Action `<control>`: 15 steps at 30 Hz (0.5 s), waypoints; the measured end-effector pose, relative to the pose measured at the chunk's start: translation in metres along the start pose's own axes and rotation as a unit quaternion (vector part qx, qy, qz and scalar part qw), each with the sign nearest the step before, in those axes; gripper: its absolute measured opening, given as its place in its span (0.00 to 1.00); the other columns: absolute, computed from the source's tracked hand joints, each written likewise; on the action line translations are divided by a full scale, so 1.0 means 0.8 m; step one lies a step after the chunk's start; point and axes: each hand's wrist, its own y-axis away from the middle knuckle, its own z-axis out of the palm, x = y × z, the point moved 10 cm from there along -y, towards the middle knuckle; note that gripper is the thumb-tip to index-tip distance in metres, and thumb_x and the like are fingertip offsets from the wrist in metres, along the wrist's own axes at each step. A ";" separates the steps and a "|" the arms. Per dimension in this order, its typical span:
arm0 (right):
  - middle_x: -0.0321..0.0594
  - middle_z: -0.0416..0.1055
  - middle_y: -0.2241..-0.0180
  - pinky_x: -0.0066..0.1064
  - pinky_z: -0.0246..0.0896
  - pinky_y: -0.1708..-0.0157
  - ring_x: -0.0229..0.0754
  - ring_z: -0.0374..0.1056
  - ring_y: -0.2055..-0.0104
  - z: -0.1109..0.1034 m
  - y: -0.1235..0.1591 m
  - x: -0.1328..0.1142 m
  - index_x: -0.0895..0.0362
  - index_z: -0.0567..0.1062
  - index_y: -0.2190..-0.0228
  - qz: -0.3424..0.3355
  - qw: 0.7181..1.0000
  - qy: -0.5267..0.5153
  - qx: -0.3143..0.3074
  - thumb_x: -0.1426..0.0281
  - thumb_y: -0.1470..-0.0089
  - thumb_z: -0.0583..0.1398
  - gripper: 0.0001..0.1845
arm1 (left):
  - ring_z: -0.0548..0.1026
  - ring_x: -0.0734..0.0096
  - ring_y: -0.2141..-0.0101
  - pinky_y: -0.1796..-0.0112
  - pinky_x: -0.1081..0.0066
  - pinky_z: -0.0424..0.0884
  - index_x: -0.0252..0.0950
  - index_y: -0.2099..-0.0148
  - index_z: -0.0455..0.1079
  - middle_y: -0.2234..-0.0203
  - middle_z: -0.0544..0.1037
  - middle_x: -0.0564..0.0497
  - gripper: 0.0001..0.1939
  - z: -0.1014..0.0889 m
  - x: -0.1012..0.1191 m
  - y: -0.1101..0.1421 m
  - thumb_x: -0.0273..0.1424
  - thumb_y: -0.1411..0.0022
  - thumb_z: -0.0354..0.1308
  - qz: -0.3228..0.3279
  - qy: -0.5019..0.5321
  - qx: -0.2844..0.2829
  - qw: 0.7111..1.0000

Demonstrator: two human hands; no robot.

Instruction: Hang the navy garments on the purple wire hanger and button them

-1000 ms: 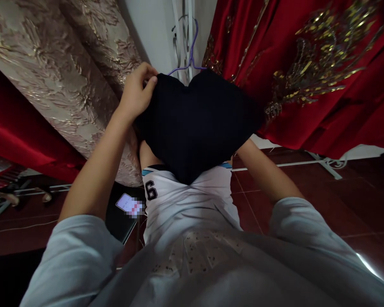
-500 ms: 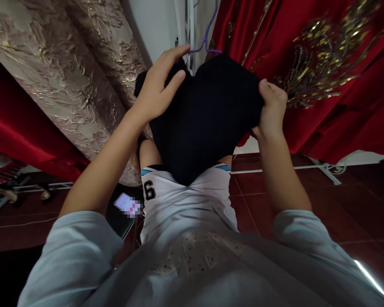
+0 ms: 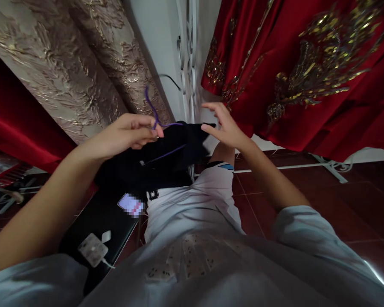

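Note:
My left hand (image 3: 137,131) is pinched on a thin purple clothes hanger (image 3: 153,108) near the base of its hook. A black garment (image 3: 137,166) hangs from the hanger over my lap and the bench's far end; its exact kind does not show. Part of the hanger's lower bar crosses the dark cloth. To the right, my right hand (image 3: 224,125) is open, fingers apart, close to the garment's right edge. Whether its thumb touches the cloth, I cannot tell.
On the black bench (image 3: 118,238) at my left lie a lit phone (image 3: 131,204), a white charger (image 3: 93,249) with a cable and a small white case (image 3: 106,236). Red sequined fabric (image 3: 249,85) hangs at right, beige embossed fabric (image 3: 92,72) at left. A white rack (image 3: 187,64) stands ahead.
The garment has moved down and left, from spread between both hands to hanging from the hanger. My left hand has taken the hanger; my right hand has let go of the cloth.

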 end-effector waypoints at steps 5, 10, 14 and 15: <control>0.39 0.74 0.69 0.31 0.69 0.67 0.40 0.71 0.67 0.015 -0.008 0.088 0.58 0.77 0.65 0.211 0.947 -0.235 -0.062 0.48 0.46 0.68 0.24 | 0.75 0.68 0.63 0.50 0.52 0.74 0.30 0.54 0.72 0.73 0.71 0.52 0.22 -0.107 -0.009 -0.014 0.47 0.31 0.65 0.151 -0.118 0.246 0.950; 0.36 0.72 0.72 0.33 0.67 0.60 0.33 0.69 0.69 -0.087 -0.081 0.112 0.58 0.72 0.66 0.196 0.918 -0.289 0.189 0.65 0.42 0.66 0.10 | 0.73 0.68 0.64 0.56 0.63 0.74 0.35 0.47 0.70 0.62 0.75 0.48 0.25 -0.101 0.033 0.004 0.53 0.28 0.56 0.316 -0.260 0.399 0.821; 0.34 0.71 0.72 0.36 0.68 0.53 0.33 0.67 0.71 -0.150 -0.086 0.115 0.56 0.69 0.69 0.146 0.893 -0.303 0.300 0.69 0.40 0.64 0.08 | 0.77 0.64 0.63 0.58 0.67 0.71 0.35 0.40 0.69 0.61 0.77 0.46 0.21 0.002 0.022 -0.016 0.43 0.23 0.48 0.268 -0.440 0.252 0.819; 0.34 0.71 0.72 0.36 0.69 0.52 0.33 0.68 0.71 -0.156 -0.075 0.114 0.55 0.70 0.69 0.134 0.889 -0.308 0.312 0.69 0.41 0.64 0.08 | 0.78 0.63 0.64 0.60 0.68 0.71 0.36 0.38 0.68 0.62 0.78 0.46 0.20 0.027 0.005 -0.026 0.40 0.24 0.49 0.229 -0.471 0.196 0.829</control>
